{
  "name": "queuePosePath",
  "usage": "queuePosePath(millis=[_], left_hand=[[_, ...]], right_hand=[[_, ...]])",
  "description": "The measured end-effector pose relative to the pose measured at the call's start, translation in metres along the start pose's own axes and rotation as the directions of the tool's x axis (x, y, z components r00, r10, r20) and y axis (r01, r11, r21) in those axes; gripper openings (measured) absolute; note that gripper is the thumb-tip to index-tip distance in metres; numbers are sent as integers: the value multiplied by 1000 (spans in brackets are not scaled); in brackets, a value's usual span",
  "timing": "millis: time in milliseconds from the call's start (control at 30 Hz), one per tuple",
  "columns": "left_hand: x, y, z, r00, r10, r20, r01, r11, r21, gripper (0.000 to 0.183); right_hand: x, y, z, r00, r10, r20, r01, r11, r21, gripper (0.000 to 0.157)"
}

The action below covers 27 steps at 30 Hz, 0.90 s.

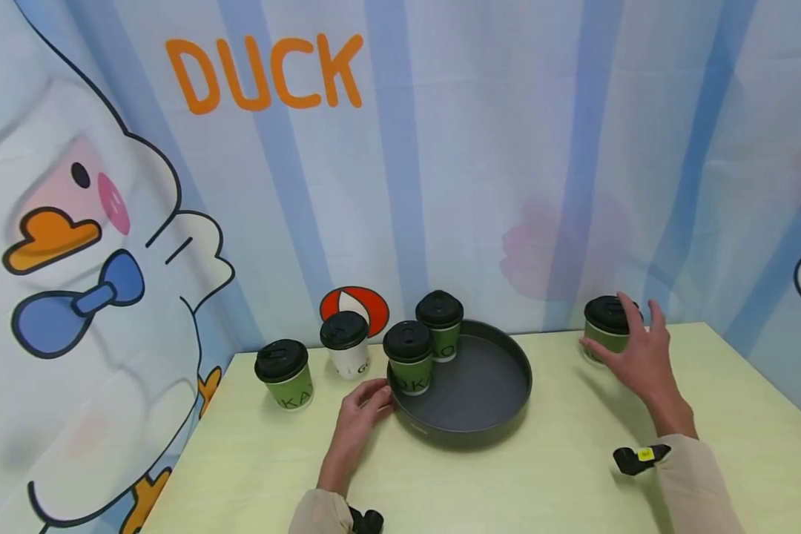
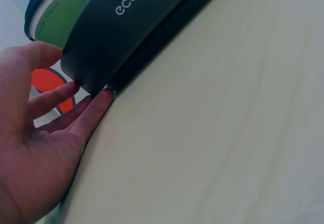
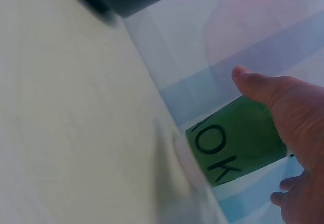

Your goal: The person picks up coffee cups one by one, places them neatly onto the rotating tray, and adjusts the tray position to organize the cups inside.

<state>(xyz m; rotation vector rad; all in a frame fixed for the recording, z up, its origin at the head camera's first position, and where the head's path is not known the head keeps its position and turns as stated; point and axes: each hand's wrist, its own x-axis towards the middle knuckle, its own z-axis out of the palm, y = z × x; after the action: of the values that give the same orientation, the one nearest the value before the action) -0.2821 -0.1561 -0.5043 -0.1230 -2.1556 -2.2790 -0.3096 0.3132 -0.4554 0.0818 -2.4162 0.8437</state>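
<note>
A round dark grey pan [image 1: 487, 393] sits on the table, with two green paper cups with black lids in its left part: a front cup [image 1: 410, 374] and a rear cup [image 1: 446, 341]. At the pan's left side, my left hand [image 1: 360, 419] holds its edge; in the left wrist view, fingers [image 2: 48, 54] touch the wall near the rim and others lie at the base. Another lidded green cup [image 1: 604, 340] stands at the table's back right. My right hand [image 1: 644, 363] is spread beside it, thumb and fingers apart; contact with the cup cannot be told.
Left of the pan stand a green cup [image 1: 294, 389] and a white cup [image 1: 350, 361], both with black lids. A curtain [image 1: 480, 148] printed with ducks hangs right behind the pale table [image 1: 507, 489]. Dark wrist cameras [image 1: 634, 460] are worn on both wrists.
</note>
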Motion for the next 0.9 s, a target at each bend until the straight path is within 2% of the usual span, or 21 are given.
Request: queuePosePath(millis=[133, 300, 500, 700, 900], left_hand=[[0, 0, 1, 1000, -4, 4, 4, 1000, -4, 43], [0, -1, 1, 1000, 12, 7, -12, 1000, -11, 42], [0, -2, 2, 1000, 12, 7, -12, 1000, -12, 42], [0, -4, 0, 1000, 11, 3, -11, 1000, -21, 40], [2, -3, -1, 1000, 7, 5, -7, 1000, -22, 41]], right_hand=[[-3, 13, 5, 998, 27, 50, -29, 999, 33, 100], [-5, 10, 12, 999, 41, -4, -40, 995, 96, 90], [-9, -1, 17, 996, 79, -39, -74, 992, 99, 80], [-14, -7, 20, 998, 53, -46, -49, 995, 83, 77], [-16, -18, 16, 997, 22, -75, -14, 994, 110, 75]])
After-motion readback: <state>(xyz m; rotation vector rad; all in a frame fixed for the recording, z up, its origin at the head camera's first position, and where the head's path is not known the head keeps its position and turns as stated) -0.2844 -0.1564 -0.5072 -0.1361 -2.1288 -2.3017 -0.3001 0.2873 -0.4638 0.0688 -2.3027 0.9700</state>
